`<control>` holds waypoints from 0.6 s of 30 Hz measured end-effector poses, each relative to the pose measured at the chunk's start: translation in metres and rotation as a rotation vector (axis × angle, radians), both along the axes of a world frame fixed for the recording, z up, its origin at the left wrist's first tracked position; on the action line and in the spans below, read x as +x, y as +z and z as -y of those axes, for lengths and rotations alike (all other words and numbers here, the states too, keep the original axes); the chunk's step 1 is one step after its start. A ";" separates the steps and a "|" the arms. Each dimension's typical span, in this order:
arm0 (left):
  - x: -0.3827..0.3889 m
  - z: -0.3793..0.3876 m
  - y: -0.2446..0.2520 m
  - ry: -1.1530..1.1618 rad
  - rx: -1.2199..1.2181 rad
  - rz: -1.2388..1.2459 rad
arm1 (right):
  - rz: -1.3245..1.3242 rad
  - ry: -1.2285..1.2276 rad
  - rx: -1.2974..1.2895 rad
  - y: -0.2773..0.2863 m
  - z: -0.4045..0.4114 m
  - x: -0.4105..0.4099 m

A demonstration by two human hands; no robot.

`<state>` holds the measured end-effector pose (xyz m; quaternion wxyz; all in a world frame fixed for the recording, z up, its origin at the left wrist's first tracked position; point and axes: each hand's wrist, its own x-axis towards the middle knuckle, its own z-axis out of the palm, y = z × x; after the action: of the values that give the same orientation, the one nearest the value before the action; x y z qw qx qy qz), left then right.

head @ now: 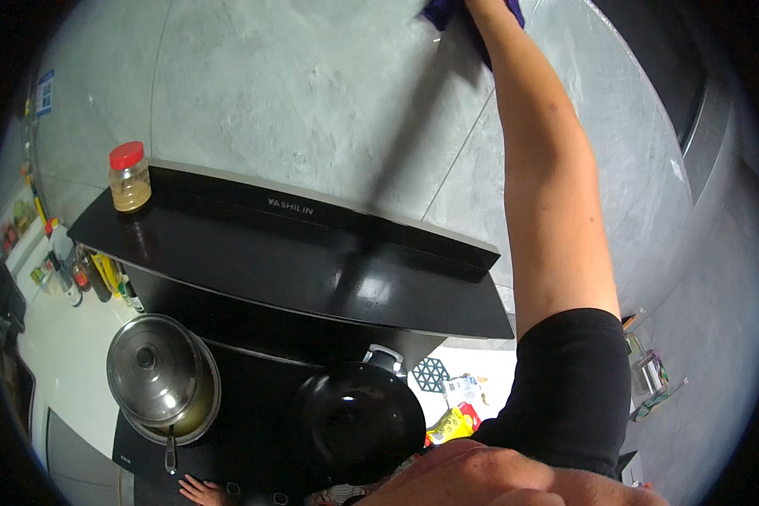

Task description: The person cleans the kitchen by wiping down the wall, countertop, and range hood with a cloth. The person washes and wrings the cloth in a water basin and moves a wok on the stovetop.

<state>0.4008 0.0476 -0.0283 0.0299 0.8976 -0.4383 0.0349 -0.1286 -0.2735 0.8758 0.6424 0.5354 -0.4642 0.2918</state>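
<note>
My right arm reaches up to the grey marbled wall panel (278, 82). The right hand is cut off by the top edge; purple cloth (438, 14) shows on both sides of the wrist. Low in the picture, my left hand (205, 492) rests with fingers apart at the front of the black cooktop (253, 411). Just above it is a steel pot (214, 405) with a glass lid (155, 373) set askew, and a handle (171, 452) sticks out at its front. A black wok (367, 417) sits on the right side of the cooktop.
A black range hood ledge (278, 253) spans the middle, bearing a red-lidded jar (130, 180) at its left end. Several bottles (95, 275) stand on the white counter (69, 354). A yellow packet (453, 425) and green trivet (430, 374) lie right of the wok.
</note>
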 end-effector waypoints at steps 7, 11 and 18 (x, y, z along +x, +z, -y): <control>0.013 0.010 -0.020 0.044 0.223 -0.111 | -0.080 0.083 0.005 -0.017 0.009 -0.004; 0.016 0.013 -0.033 0.046 0.179 -0.051 | -0.091 0.084 -0.022 -0.005 0.002 -0.008; 0.012 0.011 -0.020 0.044 0.177 -0.032 | -0.126 0.104 -0.030 -0.018 0.007 -0.020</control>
<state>0.4131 0.0362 -0.0481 -0.0433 0.9065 -0.4196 -0.0176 -0.1482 -0.2806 0.8579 0.6622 0.5667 -0.3898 0.2974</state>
